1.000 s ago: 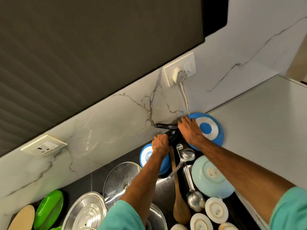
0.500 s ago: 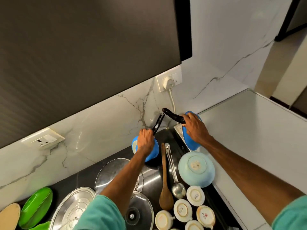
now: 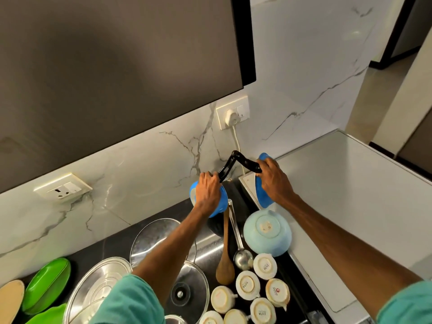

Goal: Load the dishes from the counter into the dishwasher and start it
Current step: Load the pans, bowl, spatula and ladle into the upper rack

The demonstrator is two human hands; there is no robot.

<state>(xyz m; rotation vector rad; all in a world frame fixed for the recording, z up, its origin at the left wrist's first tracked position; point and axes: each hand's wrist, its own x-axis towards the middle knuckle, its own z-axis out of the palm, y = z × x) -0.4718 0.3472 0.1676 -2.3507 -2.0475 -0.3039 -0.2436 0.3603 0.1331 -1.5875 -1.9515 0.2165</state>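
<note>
My left hand [image 3: 207, 191] grips a small blue pan [image 3: 223, 202] by the base of its black handle, lifted above the dark counter. My right hand [image 3: 272, 178] holds a second, larger blue pan [image 3: 261, 195] tilted on edge, fingers wrapped on its black handle [image 3: 245, 161]. The two handles cross near the marble wall. Below lie a pale blue bowl [image 3: 267, 232] upside down, a wooden spoon [image 3: 225, 258], a steel ladle [image 3: 242, 251] and several upturned white cups [image 3: 247, 285].
Steel lids [image 3: 102, 284] and a glass lid [image 3: 189, 293] cover the counter's left and middle. Green plates [image 3: 46, 284] and a beige one [image 3: 10, 298] stand at far left. A white appliance top [image 3: 346, 206] fills the right. A plugged socket [image 3: 232, 114] sits on the wall.
Both hands have raised the blue pans off the counter, the right one tipping on edge. My view has shifted so more cups show at the bottom.
</note>
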